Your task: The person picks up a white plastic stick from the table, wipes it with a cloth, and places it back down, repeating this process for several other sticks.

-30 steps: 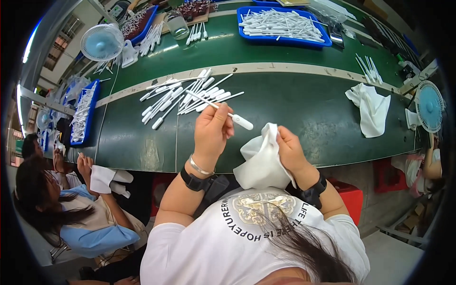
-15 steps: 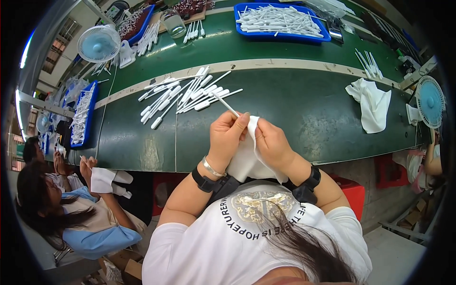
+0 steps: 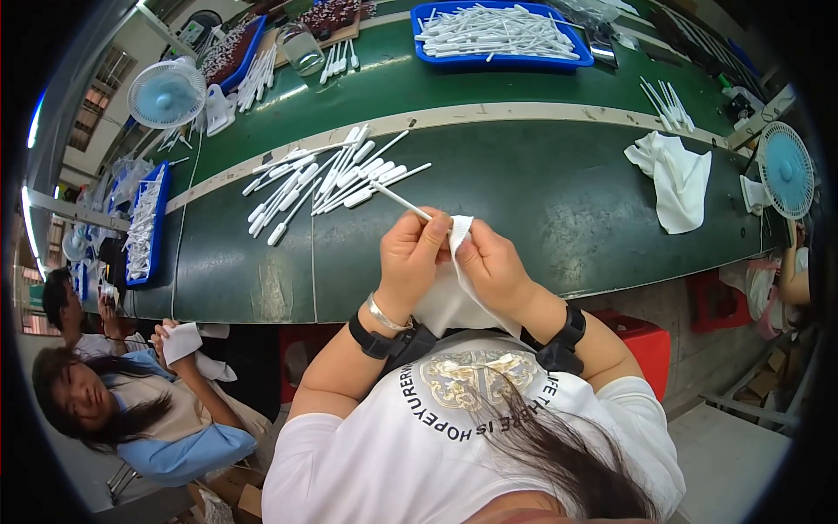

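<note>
My left hand [image 3: 408, 259] is closed around a slim white plastic stick [image 3: 400, 200], whose thin end points up and left toward the pile. A white cloth [image 3: 457, 301] hangs from my fingers down to my lap. My right hand [image 3: 494, 264] pinches the cloth's upper edge beside the stick; the two hands nearly touch. The stick's other end is hidden in the fingers and cloth. Beyond my left hand lies a loose pile of similar white sticks with wider, paddle-like ends [image 3: 327, 175] on the dark green table [image 3: 506, 192].
A crumpled white cloth [image 3: 676, 188] lies at the right, near several white sticks [image 3: 668, 109] and a fan [image 3: 785, 168]. Blue trays [image 3: 502, 61] of sticks stand at the back and left [image 3: 145, 223]. Another fan [image 3: 166, 94] and a clear jar [image 3: 299, 50] are back left. A co-worker [image 3: 148, 410] sits at my left.
The view has shifted slightly. The stick and both hands keep nearly the same pose, with the stick tilted a little flatter. The co-worker at left has turned their head.
</note>
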`<action>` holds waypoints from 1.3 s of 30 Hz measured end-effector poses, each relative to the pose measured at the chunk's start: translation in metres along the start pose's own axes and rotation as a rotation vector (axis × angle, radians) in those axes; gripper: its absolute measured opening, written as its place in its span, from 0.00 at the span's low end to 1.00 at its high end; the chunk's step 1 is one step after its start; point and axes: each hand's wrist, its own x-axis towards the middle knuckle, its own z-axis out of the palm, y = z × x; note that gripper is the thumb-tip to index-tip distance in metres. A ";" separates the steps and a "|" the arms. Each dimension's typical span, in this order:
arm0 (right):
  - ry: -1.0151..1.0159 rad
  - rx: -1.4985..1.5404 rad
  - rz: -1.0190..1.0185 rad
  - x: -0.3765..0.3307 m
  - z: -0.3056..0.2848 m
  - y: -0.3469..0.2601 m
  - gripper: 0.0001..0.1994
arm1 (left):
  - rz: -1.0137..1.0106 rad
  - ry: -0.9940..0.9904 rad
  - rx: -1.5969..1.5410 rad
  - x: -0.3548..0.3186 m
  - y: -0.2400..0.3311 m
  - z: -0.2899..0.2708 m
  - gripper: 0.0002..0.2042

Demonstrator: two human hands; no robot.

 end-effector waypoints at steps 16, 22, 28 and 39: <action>0.153 0.626 0.199 -0.007 -0.011 0.027 0.12 | -0.043 0.004 -0.255 0.002 -0.003 -0.017 0.08; 0.065 0.176 0.071 -0.005 -0.003 0.007 0.12 | 0.090 0.007 -0.046 -0.004 -0.006 0.000 0.06; -0.144 0.106 0.127 -0.006 -0.012 0.006 0.12 | 0.432 -0.111 0.421 -0.008 -0.003 0.001 0.04; -0.162 0.966 0.498 -0.002 -0.034 0.022 0.10 | 0.622 -0.546 0.912 0.028 0.013 0.010 0.03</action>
